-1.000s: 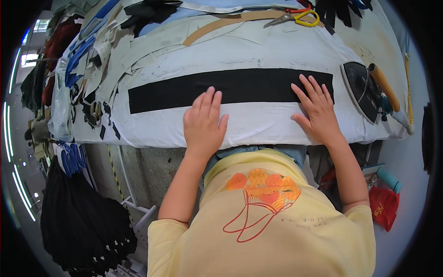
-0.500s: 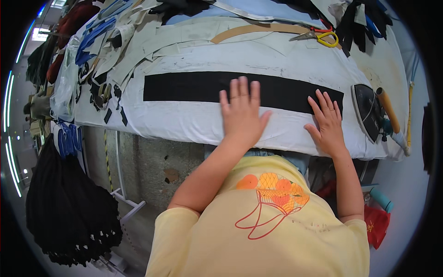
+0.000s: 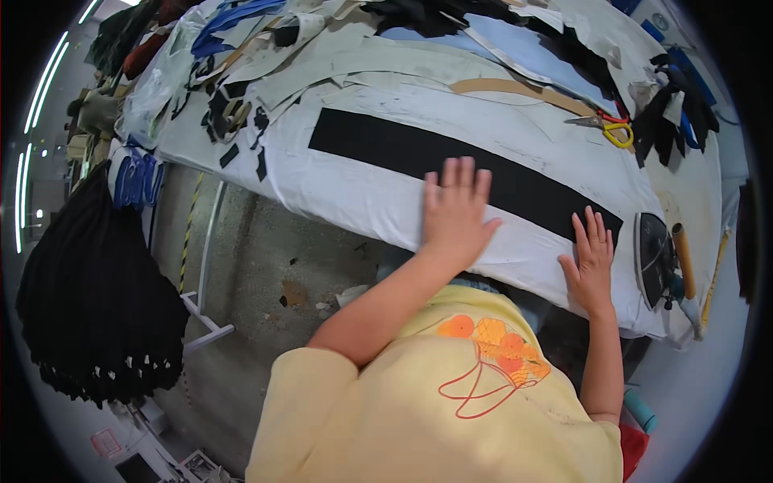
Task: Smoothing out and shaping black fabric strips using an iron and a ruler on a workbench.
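A long black strip of fabric [image 3: 378,149] lies flat across the white cloth-covered table [image 3: 354,197], slanting down toward the right. My left hand [image 3: 457,211] rests palm down, its fingertips over the near edge of the strip around its middle and its palm on the white cloth. At the strip's right end my right hand [image 3: 593,262] lies flat, fingers spread slightly on the fabric. Neither hand grips anything. An iron [image 3: 654,253] with a wooden handle [image 3: 684,262] sits just right of my right hand.
Scissors with yellow and red handles [image 3: 617,133] lie beyond the strip beside a tan curved piece [image 3: 523,88]. Fabric scraps and pattern pieces [image 3: 282,68] cover the far left. Black scraps [image 3: 667,121] lie far right. A black gathered cloth [image 3: 101,298] hangs left of the table.
The view has turned, so table and strip now slant down to the right. Both hands stay on the strip in much the same places.
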